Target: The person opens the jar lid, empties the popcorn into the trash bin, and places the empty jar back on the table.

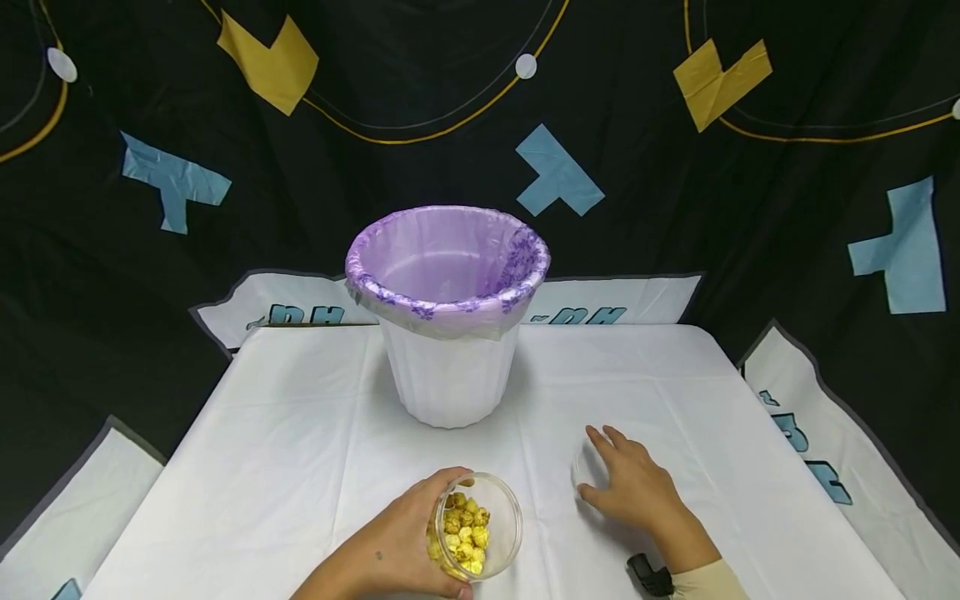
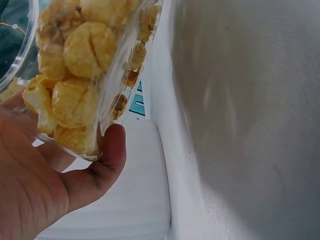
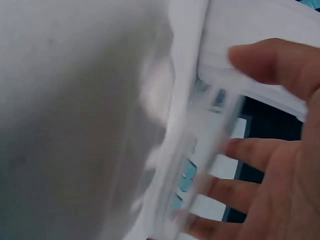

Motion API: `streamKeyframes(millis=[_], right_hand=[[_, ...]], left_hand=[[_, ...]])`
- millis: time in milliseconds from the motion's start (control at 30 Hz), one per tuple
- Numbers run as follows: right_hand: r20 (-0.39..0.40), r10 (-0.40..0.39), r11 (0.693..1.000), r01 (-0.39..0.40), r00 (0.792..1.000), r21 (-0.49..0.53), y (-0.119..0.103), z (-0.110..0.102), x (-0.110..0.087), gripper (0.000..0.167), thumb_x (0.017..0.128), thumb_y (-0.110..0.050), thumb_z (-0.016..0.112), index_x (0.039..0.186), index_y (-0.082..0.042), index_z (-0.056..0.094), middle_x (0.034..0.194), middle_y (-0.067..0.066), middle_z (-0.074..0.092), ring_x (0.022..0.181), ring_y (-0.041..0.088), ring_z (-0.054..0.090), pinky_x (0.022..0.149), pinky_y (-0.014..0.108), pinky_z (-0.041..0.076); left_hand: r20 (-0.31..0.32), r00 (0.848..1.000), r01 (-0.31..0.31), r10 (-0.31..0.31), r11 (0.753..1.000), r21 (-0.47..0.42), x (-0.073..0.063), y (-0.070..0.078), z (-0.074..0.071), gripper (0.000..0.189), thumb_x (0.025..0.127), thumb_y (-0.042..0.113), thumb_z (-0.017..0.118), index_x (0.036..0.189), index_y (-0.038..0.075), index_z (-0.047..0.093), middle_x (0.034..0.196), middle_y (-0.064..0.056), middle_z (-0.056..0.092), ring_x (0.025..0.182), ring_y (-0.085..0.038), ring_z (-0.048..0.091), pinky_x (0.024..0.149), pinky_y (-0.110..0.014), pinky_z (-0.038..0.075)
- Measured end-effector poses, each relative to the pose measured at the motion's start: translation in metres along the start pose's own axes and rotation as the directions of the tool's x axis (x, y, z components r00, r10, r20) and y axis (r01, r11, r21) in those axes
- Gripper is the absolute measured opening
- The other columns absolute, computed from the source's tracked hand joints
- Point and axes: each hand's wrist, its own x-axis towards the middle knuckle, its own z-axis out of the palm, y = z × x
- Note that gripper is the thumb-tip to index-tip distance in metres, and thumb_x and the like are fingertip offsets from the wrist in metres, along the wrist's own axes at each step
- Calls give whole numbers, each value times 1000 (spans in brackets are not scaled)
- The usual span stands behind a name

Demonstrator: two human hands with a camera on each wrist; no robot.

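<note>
My left hand [image 1: 422, 537] grips a clear plastic cup [image 1: 504, 523] round its side, its mouth tilted toward the head camera. Inside are yellow popcorn pieces [image 1: 467, 533], seen large through the cup wall in the left wrist view, where the thumb [image 2: 114, 150] presses against the cup. On the right, my other hand [image 1: 633, 483] is spread beside a clear round lid [image 1: 589, 467] low over the white table. In the right wrist view the lid [image 3: 207, 165] is blurred, with straight, parted fingers [image 3: 232, 192] along its edge and the thumb near its top end.
A white bin [image 1: 450, 375] lined with a purple patterned bag [image 1: 447, 302] stands on the table beyond both hands. White cloth covers the table [image 1: 285, 433]. Behind it hangs a black curtain [image 1: 420, 167] with blue and gold tape shapes.
</note>
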Motion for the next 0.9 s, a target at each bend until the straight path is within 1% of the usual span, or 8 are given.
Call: streamKeyframes(millis=[100,200,367,433,567,733,900], right_hand=[[41,25,1000,-26,999,3,3,5,0,86,79,-44,77,152,-14,43,153,20,41,132,46,46,85,69,47],[63,36,999,-36,997,6,5,9,-1,87,78,-45,78,151,-14,43,152,21,42,132,46,46,88,68,47],[59,23,999,-24,998,22,6,11,-3,88,76,-46,83,149,-12,46,151,23,43,131,48,47,85,71,48],[59,19,999,-21,998,33,6,12,-3,89,75,-45,84,148,-11,47,151,24,43,131,49,46,86,71,47],[68,15,998,-19,998,54,6,12,-3,89,74,-45,85,148,-11,48,151,24,43,133,49,45,92,71,45],[68,18,998,-22,998,57,7,13,-3,88,76,-52,81,147,-10,49,152,25,42,135,50,42,97,70,42],[75,37,997,-42,997,62,9,8,-5,84,84,-57,72,148,-10,47,154,23,39,141,46,36,101,68,39]], left_hand=[[-3,1000,-13,13,1000,-16,1,0,0,115,50,62,92,146,38,35,141,8,51,123,-12,52,106,-46,46],[2,1000,-1,1,1000,-15,2,-1,0,114,51,62,92,147,38,34,141,9,50,123,-12,52,105,-46,46],[8,1000,23,-23,1000,-14,1,-1,0,115,52,57,94,148,38,33,141,9,49,122,-14,52,103,-46,47],[8,1000,24,-24,1000,-19,1,-1,0,115,52,56,94,148,38,33,141,9,48,122,-14,52,103,-46,47],[14,1000,15,-14,999,-37,2,-1,0,115,52,57,93,147,40,33,141,8,49,122,-13,52,104,-43,47],[24,1000,13,-11,999,-50,3,-1,0,115,52,58,93,148,40,33,142,5,50,122,-13,52,104,-41,46],[12,1000,18,-18,999,-27,3,-1,-2,115,52,57,94,148,39,32,142,6,49,122,-13,52,104,-44,47]])
